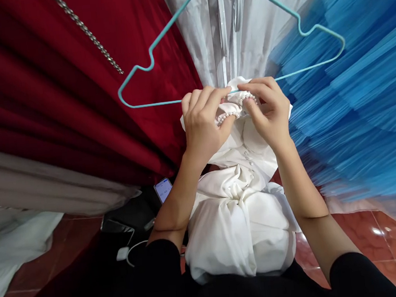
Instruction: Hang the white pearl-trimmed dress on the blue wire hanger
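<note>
A white garment [223, 217] with buttons down its front lies bunched over my lap and rises toward the light-blue wire hanger [153, 104]. Its upper edge carries pearl-bead trim [228, 115], gathered at the hanger's bottom bar. My left hand [200, 119] pinches the cloth and beads there, fingers over the bar and thumb beneath. Close beside it, my right hand [269, 107] grips another beaded part the same way, index finger along the bar. Part of the bar between and behind the hands is hidden by fingers and cloth.
Deep red fabric [51, 89] hangs at left, with a beaded strip [90, 32] on it. Blue ruffled tulle [365, 110] hangs at right, white cloth and metal poles [231, 30] behind. A lit phone [163, 189] rests on a black bag [133, 210] near a white cable [124, 253].
</note>
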